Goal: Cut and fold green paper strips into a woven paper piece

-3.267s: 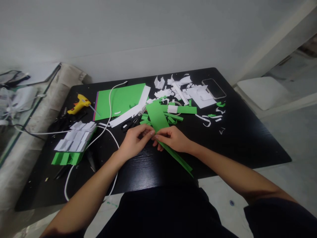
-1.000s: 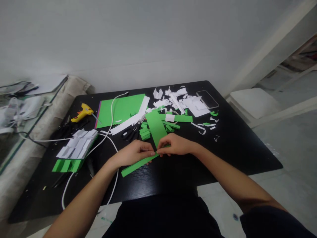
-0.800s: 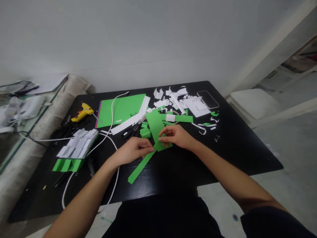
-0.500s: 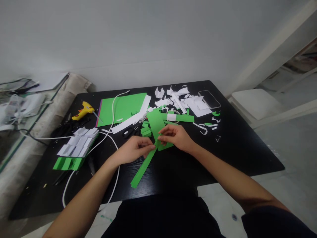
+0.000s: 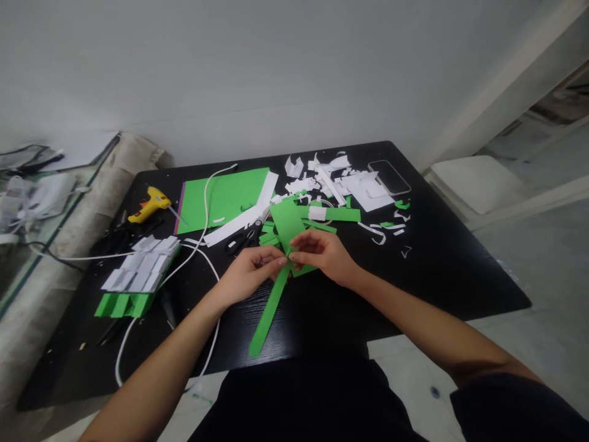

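Note:
Between my two hands is a long green paper strip [image 5: 267,319], its lower end slanting down toward the table's front edge. My left hand [image 5: 253,270] pinches the strip near its upper end. Close beside it, my right hand [image 5: 324,255] has thumb and fingers pinched at the strip's top. Just behind the fingers lies a wider green paper piece [image 5: 286,221]. Black-handled scissors [image 5: 246,238] rest left of it, next to small green folded pieces [image 5: 269,239]. A green strip with a white band [image 5: 343,215] extends to the right.
Green sheets [image 5: 234,196] and white scraps [image 5: 322,178] cover the back of the black table [image 5: 437,270]. A yellow glue gun [image 5: 151,205], a white cable [image 5: 207,212] and folded white-and-green paper [image 5: 140,270] are at left. A phone-shaped frame [image 5: 390,178] lies back right.
The strip has swung slightly, its lower end now a little further right and steeper. My hands have drawn closer together at its upper end. The camera view has shifted slightly.

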`<state>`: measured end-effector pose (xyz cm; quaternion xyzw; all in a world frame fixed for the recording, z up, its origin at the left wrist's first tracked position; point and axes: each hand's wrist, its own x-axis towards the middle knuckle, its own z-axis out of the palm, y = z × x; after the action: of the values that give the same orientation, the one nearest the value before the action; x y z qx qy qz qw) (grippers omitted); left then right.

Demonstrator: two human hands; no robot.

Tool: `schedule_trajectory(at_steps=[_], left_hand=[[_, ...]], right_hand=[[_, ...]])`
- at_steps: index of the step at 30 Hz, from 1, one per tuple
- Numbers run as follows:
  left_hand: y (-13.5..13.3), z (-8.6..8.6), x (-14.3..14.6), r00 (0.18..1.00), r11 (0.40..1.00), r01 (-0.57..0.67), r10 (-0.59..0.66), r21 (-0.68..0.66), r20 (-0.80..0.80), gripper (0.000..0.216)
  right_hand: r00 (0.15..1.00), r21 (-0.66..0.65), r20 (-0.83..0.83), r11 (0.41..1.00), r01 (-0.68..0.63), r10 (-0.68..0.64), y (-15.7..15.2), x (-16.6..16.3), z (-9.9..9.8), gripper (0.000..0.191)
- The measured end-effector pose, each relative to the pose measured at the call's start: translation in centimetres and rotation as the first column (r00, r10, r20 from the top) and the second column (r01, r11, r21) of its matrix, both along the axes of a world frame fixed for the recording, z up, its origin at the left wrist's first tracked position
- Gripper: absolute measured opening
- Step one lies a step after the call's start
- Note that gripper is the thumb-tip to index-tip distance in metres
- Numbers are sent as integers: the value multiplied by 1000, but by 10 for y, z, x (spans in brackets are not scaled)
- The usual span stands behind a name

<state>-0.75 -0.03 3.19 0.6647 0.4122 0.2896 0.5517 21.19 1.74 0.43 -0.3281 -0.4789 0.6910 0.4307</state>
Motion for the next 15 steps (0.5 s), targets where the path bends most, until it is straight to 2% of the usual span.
schedule_trajectory(at_steps=[8,15], left_hand=[[-1,1,2,998,999,-45,46,-28,51,19],[-2,0,3,991,995,-49,60,-90,116,23]], right_hand=[[999,62,25,997,37,-39,-4,-4,1,30],[999,51,47,999,20,-22,-6,-3,3,27]])
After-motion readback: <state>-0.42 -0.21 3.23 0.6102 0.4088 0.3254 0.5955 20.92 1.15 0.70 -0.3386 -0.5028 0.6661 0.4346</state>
